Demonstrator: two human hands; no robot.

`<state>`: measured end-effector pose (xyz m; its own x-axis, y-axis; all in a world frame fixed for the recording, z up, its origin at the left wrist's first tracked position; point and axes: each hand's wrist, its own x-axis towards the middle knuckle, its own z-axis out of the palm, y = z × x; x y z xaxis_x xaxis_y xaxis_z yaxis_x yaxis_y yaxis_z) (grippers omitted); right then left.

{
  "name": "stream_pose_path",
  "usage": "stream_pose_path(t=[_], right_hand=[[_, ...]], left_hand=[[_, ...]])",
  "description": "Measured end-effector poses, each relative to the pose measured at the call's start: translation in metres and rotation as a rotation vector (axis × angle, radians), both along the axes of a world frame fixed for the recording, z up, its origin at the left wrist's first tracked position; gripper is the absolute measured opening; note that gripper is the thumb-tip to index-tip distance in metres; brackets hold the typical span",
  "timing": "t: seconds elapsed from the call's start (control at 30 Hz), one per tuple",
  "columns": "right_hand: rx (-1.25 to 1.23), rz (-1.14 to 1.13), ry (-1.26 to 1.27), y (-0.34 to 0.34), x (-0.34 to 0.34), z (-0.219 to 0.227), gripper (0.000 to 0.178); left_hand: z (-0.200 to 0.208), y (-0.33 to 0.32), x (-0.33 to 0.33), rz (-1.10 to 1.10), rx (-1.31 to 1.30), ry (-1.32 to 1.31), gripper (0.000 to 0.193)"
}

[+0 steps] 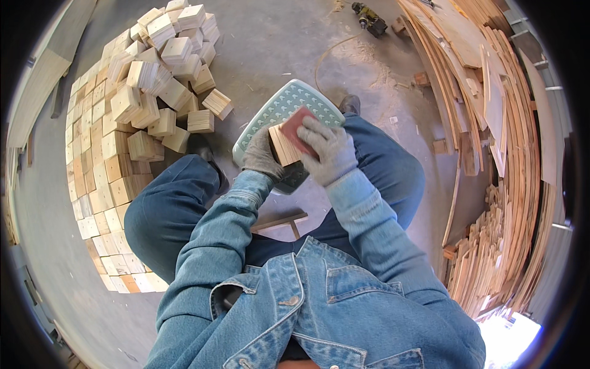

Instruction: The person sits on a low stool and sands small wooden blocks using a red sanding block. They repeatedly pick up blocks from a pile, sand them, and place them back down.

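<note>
My left hand (262, 154), in a grey work glove, grips a pale wooden block (284, 147) with layered side grain from its left side. In my gloved right hand (329, 149) is a reddish sheet of sandpaper (299, 128), pressed by the fingers against the block's right face. Whether the sheet is wrapped round a backing cannot be seen. Both hands are above a pale green plastic stool (286, 101) with a raised pattern, which stands between my knees. The palm side of each hand is hidden.
A big stack of wooden blocks (101, 154) stands at left, with loose blocks (175, 52) heaped on its far end. Long boards (522, 154) are piled along the right. A cordless drill (369, 18) lies on the concrete floor (276, 49) at the far side, near a thin cord (326, 55).
</note>
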<state>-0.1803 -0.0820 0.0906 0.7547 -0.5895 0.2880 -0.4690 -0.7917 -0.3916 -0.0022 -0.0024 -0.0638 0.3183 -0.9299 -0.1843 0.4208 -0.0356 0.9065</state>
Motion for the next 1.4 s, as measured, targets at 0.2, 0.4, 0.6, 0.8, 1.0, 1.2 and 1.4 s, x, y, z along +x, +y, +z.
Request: stream_pose_path(t=[0.2, 0.4, 0.6, 0.8, 1.0, 1.2, 1.4], right_hand=[[-0.007, -0.124, -0.053, -0.034, 0.021, -0.024, 0.057], [0.029, -0.072, 0.051, 0.028, -0.036, 0.002, 0.062], [0.007, -0.005, 0.081, 0.054, -0.061, 0.017, 0.062], [0.024, -0.029, 0.044, 0.010, -0.019, 0.002, 0.059], [0.065, -0.167, 0.018, -0.058, 0.017, -0.014, 0.057], [0.240, -0.291, -0.143, -0.064, -0.015, -0.023, 0.060], [0.298, -0.225, -0.144, -0.057, -0.013, -0.004, 0.060]], left_hand=[[0.011, -0.005, -0.006, -0.001, 0.024, 0.131, 0.091], [0.057, 0.005, -0.011, 0.027, 0.010, -0.229, 0.088], [0.066, 0.007, -0.006, -0.003, -0.010, -0.091, 0.084], [0.046, 0.008, 0.001, 0.054, -0.011, -0.324, 0.090], [0.032, 0.001, -0.005, 0.005, -0.012, -0.243, 0.052], [0.054, -0.012, -0.005, 0.096, 0.232, 0.697, 0.048], [0.063, 0.029, 0.020, -0.079, 0.056, -0.702, 0.142]])
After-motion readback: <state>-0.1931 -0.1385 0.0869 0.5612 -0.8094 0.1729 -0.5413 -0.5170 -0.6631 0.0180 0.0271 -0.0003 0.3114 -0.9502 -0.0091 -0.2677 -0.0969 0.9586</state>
